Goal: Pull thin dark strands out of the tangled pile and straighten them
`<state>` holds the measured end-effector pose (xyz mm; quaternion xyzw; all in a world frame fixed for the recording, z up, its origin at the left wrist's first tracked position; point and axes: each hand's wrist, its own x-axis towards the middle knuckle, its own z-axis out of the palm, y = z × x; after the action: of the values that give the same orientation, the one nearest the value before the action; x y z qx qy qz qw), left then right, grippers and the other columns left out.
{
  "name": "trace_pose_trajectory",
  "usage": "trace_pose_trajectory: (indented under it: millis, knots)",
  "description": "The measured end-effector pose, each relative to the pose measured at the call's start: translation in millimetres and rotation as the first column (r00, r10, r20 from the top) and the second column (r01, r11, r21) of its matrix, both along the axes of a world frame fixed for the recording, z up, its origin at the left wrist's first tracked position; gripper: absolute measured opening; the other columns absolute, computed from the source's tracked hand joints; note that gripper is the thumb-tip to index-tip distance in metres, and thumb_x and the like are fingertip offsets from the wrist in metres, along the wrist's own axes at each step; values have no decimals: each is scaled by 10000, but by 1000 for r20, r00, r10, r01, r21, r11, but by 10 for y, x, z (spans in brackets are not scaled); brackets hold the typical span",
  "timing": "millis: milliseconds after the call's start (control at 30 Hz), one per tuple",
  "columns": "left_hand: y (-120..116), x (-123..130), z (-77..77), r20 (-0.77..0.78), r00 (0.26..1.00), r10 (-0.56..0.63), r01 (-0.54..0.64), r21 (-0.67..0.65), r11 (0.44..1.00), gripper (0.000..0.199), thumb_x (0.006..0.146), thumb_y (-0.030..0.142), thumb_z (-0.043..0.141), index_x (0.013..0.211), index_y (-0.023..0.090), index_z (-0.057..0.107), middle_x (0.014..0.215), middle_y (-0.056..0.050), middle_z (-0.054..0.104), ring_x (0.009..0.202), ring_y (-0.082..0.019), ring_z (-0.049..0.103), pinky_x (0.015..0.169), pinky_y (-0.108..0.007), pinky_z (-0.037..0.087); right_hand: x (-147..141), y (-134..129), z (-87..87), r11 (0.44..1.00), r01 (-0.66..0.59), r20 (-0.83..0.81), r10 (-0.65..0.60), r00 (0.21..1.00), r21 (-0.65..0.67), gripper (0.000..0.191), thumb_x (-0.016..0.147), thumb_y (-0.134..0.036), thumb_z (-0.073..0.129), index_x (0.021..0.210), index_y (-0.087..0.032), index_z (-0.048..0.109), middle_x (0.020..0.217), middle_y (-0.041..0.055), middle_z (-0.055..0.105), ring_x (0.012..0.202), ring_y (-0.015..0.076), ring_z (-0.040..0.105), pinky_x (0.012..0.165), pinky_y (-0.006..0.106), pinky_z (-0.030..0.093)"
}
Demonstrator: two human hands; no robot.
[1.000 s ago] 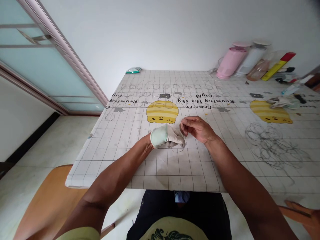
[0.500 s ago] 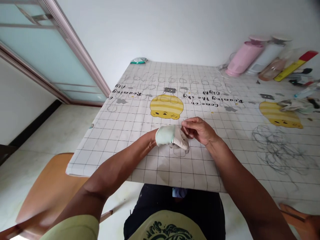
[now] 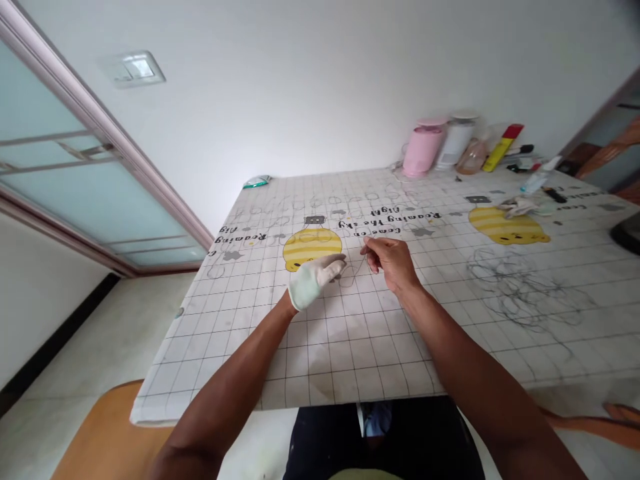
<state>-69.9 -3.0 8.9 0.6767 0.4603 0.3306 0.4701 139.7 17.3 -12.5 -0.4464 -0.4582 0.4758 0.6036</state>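
Observation:
My left hand (image 3: 317,277), in a white and pale green glove, reaches over the printed yellow bear balloon (image 3: 314,245) with its fingers stretched out. Just beyond its fingertips a faint loop of thin wire (image 3: 346,283) shows against the cloth. To the right, my bare right hand (image 3: 391,259) pinches thumb and forefinger together on what looks like a thin strand of wire, hard to make out. Rows of small wire rings (image 3: 320,200) lie along the back of the tablecloth. On the right spreads a loose tangle of thin dark wire (image 3: 525,290).
A pink cylinder (image 3: 424,150), a white cylinder (image 3: 456,141), a bottle (image 3: 473,157) and a yellow and red box (image 3: 503,148) stand at the back right. A crumpled glove (image 3: 520,205) lies before them. A green and white packet (image 3: 257,181) sits at the back left corner.
My hands have moved apart, the gloved left one going left and its fingers straightening. The right hand keeps its pinch. My view has tilted up and turned right.

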Motion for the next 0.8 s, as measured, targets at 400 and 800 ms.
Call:
trace_pose_trajectory:
  millis: [400,800]
  knots:
    - [-93,290,-227,96,983,157,-138,-182,974,233,884,245,693,1077,170,801,892,-51,765,796,-149,685,779,-251,564,-82,-84,-19,1000,-2,107,2,994,-6,397,873,-540,757,707,-179,732,553,31,601,411,109,470,355,251,298]
    - [151,176,-325,426,842,331,-149,-406,901,150,877,267,725,919,124,741,799,-65,733,621,-108,647,619,-236,544,-196,-187,-55,970,-106,567,-37,823,217,199,926,-432,715,941,-237,755,816,43,754,719,205,678,638,322,515]
